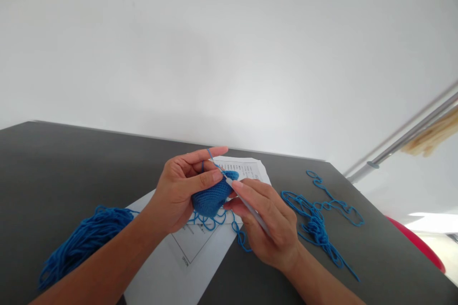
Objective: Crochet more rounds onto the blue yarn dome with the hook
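My left hand (pixel 179 186) pinches a blue crocheted piece (pixel 211 199) between thumb and fingers, with a strand of blue yarn looped over its raised index finger. In my right hand (pixel 270 219) is a crochet hook (pixel 252 210) with a pale grey handle, held like a knife. The hook's tip meets the upper edge of the crocheted piece, close to my left thumb. Loose blue yarn (pixel 240 236) trails below the piece, over printed paper.
Printed sheets (pixel 186 259) lie on the dark table (pixel 118 162) under my hands. A blue yarn hank (pixel 89 233) rests at the left, and a tangle of blue yarn (pixel 317 228) at the right. Behind stands a white wall (pixel 179 57). A metal rail (pixel 411 140) and something red (pixel 417 243) are beyond the right edge.
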Tool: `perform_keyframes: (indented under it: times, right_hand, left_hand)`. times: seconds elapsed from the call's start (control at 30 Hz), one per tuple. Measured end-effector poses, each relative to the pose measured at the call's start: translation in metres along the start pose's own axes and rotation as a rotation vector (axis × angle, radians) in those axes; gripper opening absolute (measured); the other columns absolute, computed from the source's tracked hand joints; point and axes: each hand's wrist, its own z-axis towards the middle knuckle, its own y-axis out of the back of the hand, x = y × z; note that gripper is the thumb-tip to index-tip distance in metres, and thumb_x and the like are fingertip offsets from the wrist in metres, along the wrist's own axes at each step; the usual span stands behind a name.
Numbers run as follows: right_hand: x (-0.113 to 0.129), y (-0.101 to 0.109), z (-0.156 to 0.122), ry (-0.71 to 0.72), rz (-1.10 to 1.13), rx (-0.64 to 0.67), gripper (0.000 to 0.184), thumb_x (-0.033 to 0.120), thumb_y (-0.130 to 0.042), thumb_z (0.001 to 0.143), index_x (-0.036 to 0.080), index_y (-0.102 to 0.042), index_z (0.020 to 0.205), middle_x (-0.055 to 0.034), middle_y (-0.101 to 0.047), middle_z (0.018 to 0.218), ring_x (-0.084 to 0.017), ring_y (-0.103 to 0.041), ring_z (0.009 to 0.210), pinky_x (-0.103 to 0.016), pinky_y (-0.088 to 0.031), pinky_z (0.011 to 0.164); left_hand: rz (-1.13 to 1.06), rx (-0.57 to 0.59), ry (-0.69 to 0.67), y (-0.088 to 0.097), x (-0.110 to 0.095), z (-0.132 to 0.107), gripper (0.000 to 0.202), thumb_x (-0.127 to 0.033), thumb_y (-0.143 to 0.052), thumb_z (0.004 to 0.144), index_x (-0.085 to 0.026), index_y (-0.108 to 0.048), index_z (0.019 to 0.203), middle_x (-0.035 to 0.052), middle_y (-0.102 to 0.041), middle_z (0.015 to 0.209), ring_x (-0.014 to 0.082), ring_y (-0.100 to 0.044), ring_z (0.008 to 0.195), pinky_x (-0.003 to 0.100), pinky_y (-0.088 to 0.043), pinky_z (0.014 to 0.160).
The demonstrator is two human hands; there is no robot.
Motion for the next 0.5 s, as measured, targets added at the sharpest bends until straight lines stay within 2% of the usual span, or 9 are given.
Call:
perform_keyframes:
  times: [0.13,0.27,0.5]
  right_hand:
    - [-0.009,0.004,0.001,-0.120,0.142,0.029,0.045,0.007,-0.064,0.096,0.027,-0.067,0.136,-0.0100,-0.073,0.117,-0.021,-0.075,0.098,-0.035,-0.069,0.084]
    - [-0.020,0.008,0.001,-0.197,0.288,0.045,0.039,0.008,-0.066,0.095,0.027,-0.072,0.129,-0.0083,-0.075,0.108,-0.019,-0.076,0.092,-0.035,-0.070,0.077]
    - [-0.029,0.022,0.005,-0.185,0.314,0.102,0.036,0.007,-0.067,0.094,0.025,-0.075,0.124,-0.0083,-0.077,0.100,-0.019,-0.076,0.083,-0.035,-0.069,0.072]
  left_hand:
    - [0.018,-0.032,0.021,0.007,0.000,0.003,0.043,-0.018,-0.093,0.065,-0.017,-0.083,0.107,0.0010,-0.070,0.067,0.0110,-0.062,0.058,0.020,-0.051,0.054]
    - [0.017,-0.049,0.065,0.014,0.002,0.006,0.044,-0.018,-0.094,0.062,-0.016,-0.083,0.105,-0.0014,-0.066,0.065,0.0106,-0.059,0.056,0.022,-0.050,0.054]
    - [0.068,-0.009,0.155,0.021,0.003,0.009,0.047,-0.019,-0.095,0.060,-0.014,-0.083,0.106,-0.0026,-0.062,0.062,0.0090,-0.054,0.055,0.021,-0.045,0.053]
